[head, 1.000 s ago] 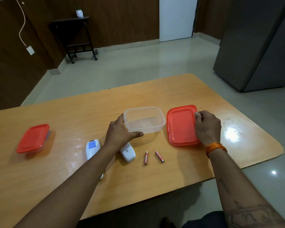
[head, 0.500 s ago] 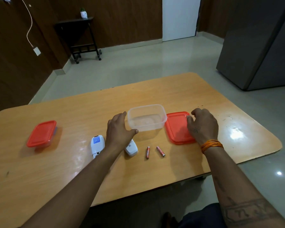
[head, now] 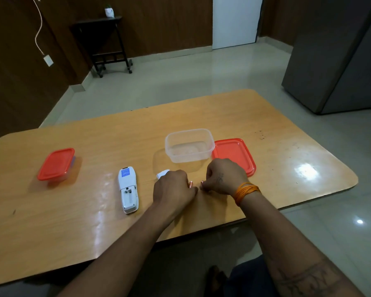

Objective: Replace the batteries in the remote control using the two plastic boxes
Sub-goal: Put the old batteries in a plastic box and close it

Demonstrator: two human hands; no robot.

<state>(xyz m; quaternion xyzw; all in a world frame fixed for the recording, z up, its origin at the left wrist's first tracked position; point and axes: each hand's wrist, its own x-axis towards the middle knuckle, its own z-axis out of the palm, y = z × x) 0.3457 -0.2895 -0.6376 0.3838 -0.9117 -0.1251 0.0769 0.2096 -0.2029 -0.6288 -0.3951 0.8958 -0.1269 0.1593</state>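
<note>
Wooden table (head: 73, 221), left grip (head: 173, 189) and right grip (head: 224, 177) each seemingly clamped on a battery (head: 190, 184), remote (head: 128, 189) left.

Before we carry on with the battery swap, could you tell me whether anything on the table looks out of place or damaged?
Nothing looks damaged or spilled. The remote lies face down with its battery bay open and empty, its cover lying loose by the left hand. The clear box stands open beside its red lid.
</note>
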